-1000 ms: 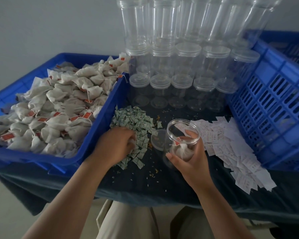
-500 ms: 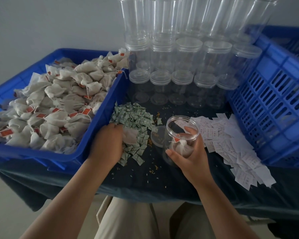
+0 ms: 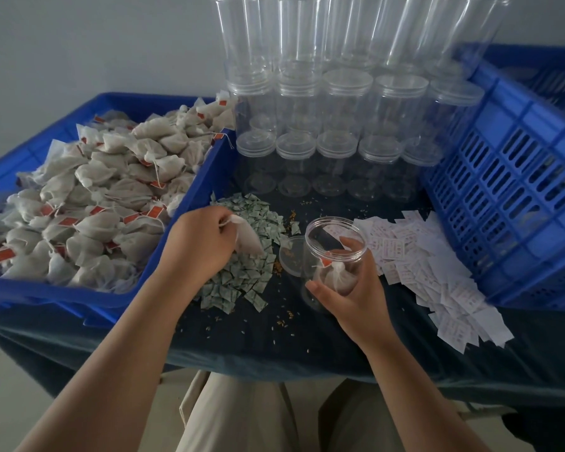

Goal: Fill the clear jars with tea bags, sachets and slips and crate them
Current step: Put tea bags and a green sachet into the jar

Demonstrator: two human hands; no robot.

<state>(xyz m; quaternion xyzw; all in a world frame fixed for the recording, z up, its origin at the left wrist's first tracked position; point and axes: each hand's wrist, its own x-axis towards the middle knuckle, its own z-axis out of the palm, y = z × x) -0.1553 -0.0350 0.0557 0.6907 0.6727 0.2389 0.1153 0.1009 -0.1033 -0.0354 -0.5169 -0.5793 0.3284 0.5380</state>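
My right hand (image 3: 353,288) grips an open clear jar (image 3: 333,233), tilted toward me, with one tea bag (image 3: 338,277) lying inside it. My left hand (image 3: 199,243) pinches a white tea bag (image 3: 247,238) by its top, just above the heap of green sachets (image 3: 242,278). The jar's lid (image 3: 289,256) lies flat on the dark cloth between the sachets and the jar. White paper slips (image 3: 437,272) are spread to the right of the jar. A blue tray (image 3: 196,190) at the left is piled with tea bags (image 3: 88,197).
Stacks of empty lidded clear jars (image 3: 336,125) stand at the back centre. A slatted blue crate (image 3: 516,190) leans at the right. Loose tea grains (image 3: 284,318) speckle the dark cloth (image 3: 274,347) near the front edge.
My left hand has lifted off the sachet heap with a tea bag pinched in it and turned toward the jar. The right hand and the jar have stayed in place.
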